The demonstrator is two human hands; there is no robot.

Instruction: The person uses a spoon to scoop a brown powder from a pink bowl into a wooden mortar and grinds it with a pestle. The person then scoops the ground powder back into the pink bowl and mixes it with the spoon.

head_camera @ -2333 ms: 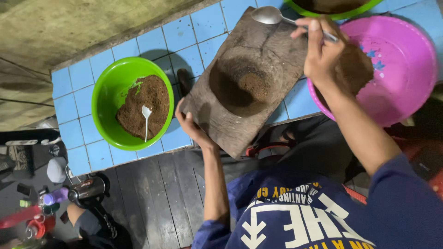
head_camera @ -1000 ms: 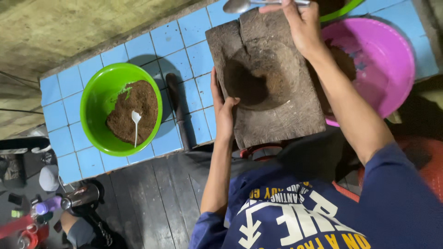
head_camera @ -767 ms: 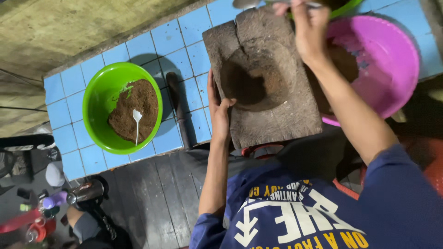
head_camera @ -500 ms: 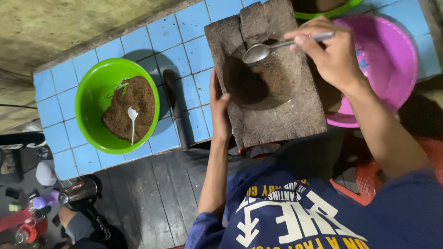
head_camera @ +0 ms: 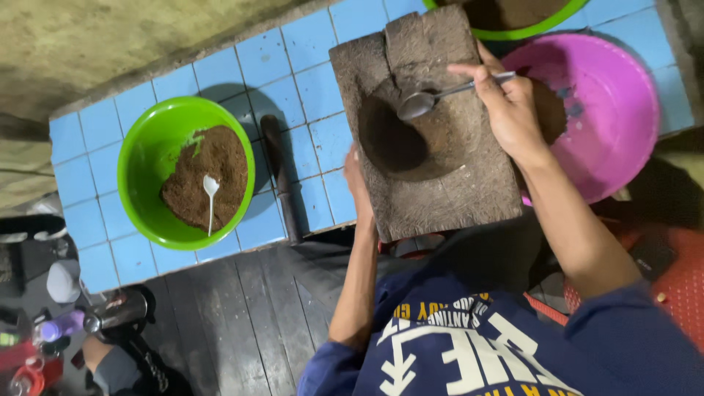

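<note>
Right hand (head_camera: pixel 513 110) pinched a metal spoon (head_camera: pixel 440 95), handle toward 2 o'clock, bowl over the stone mortar's (head_camera: pixel 422 132) hollow at 8 o'clock; left hand (head_camera: pixel 357 180) braced the mortar's near-left edge.

A stone mortar (head_camera: pixel 433 125) sits at the upper middle of the frame on the counter (head_camera: pixel 308 81), with a spoon (head_camera: pixel 440 97) held over its hollow. Left of it lies a pestle (head_camera: pixel 282 180), and further left a bowl (head_camera: pixel 183 172) with a small spoon (head_camera: pixel 211 198) in it. A basin (head_camera: pixel 609 110) is right of the mortar; a second bowl (head_camera: pixel 513 22) is at the top edge.
</note>
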